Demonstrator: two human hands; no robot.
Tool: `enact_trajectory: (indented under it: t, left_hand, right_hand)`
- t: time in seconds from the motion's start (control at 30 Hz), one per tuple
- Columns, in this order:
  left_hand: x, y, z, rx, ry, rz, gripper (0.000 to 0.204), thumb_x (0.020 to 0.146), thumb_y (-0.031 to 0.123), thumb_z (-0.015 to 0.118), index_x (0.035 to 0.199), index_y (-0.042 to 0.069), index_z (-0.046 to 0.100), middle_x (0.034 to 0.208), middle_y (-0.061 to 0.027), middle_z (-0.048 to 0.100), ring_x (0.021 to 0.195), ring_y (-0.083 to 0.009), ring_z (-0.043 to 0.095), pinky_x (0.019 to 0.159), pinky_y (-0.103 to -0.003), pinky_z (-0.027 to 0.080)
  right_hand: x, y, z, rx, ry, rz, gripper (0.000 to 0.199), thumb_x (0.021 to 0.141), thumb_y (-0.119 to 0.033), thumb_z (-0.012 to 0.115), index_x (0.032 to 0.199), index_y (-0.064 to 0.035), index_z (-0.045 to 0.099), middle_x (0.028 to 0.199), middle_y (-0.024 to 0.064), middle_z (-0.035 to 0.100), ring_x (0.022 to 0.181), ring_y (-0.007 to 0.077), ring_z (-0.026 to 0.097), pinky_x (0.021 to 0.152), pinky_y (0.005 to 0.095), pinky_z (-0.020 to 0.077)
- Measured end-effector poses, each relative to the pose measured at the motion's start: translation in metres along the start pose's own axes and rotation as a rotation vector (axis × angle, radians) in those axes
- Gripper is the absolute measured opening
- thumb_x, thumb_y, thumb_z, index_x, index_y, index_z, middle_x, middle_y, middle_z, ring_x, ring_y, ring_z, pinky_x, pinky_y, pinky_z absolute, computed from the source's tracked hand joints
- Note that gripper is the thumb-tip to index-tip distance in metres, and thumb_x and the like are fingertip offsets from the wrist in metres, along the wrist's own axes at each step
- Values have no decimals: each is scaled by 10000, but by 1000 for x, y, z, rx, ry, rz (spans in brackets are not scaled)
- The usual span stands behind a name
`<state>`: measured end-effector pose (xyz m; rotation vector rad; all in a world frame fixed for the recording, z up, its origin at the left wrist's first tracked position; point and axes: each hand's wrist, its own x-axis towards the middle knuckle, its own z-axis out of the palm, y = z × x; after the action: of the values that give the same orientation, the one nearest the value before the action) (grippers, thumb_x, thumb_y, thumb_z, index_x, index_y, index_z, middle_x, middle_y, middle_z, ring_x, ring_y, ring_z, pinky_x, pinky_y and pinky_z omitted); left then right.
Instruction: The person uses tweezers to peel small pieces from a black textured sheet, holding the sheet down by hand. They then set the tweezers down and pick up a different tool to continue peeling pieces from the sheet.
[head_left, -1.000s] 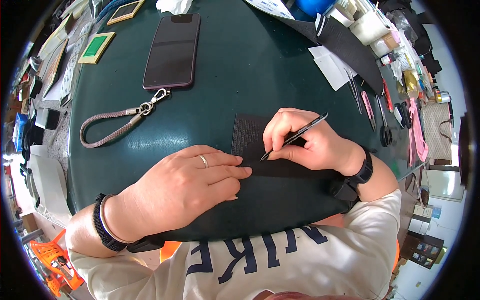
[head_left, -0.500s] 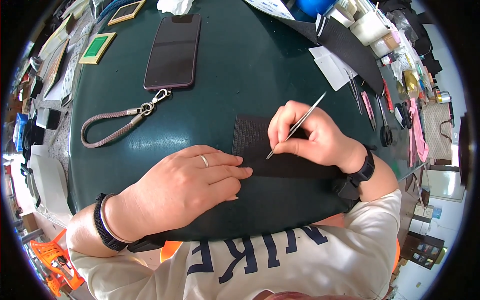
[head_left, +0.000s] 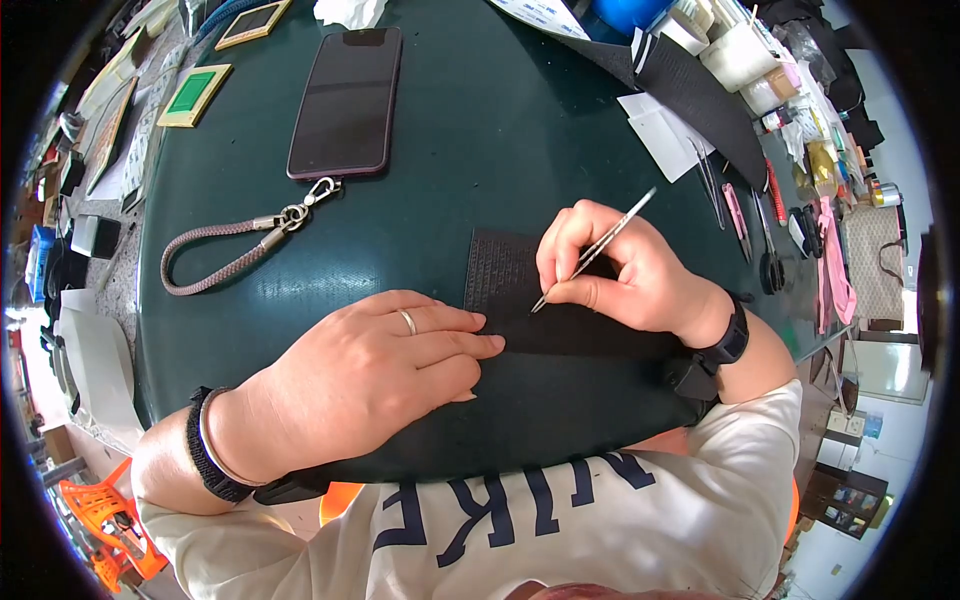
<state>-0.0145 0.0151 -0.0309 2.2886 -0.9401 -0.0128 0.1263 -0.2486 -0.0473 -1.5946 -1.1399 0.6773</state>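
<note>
A thin black strip (head_left: 505, 335), patterned with small rows of marks at its left end, lies on the dark green table mat. My left hand (head_left: 385, 365) rests flat, fingers stretched out, with the fingertips on the strip's left edge. In a pinch grip, my right hand (head_left: 630, 265) holds slim metal tweezers (head_left: 612, 234). Their tips point down at the middle of the strip, at or just above its surface. Whether they grip anything is too small to tell. Part of the strip is hidden under my right hand.
A dark phone (head_left: 345, 105) with a braided wrist strap (head_left: 225, 270) lies beyond my left hand. To the right are spare tweezers (head_left: 708, 185), a pink-handled tool (head_left: 737, 222), scissors (head_left: 770, 255), white paper (head_left: 665, 140) and a curved black strip (head_left: 700, 105).
The tweezers' tips have shifted slightly up and left over the strip, and the tool's angle has changed a little. My left hand has stayed put.
</note>
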Motion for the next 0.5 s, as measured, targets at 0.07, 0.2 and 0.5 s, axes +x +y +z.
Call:
enact_trajectory:
  t: [0.07,0.2,0.5]
  left_hand:
    - [1,0,0,1,0,4,251,877,132,812,1101,40,744,1246,-61,769,1209,-277,710,996,-423,573]
    - [0,1,-1,1,-1,-1,235,879,128,810,1088,42,745,1249,-61,770,1210,-276,710,997,-422,573]
    - [0,0,0,-12,5,-1,218,878,127,813,1065,39,744,1250,-65,769,1211,-277,710,991,-424,574]
  right_hand:
    - [0,0,3,-46,30,-56,277,904,42,794,951,-86,553,945,84,697,859,185,678,791,318,534]
    - [2,-1,1,-195,-22,-138,269,916,38,784,955,-88,549,951,84,694,879,177,676,796,317,533]
    - [0,2,-1,-18,31,0,276,914,28,792,978,-89,550,977,97,684,901,178,677,807,308,535]
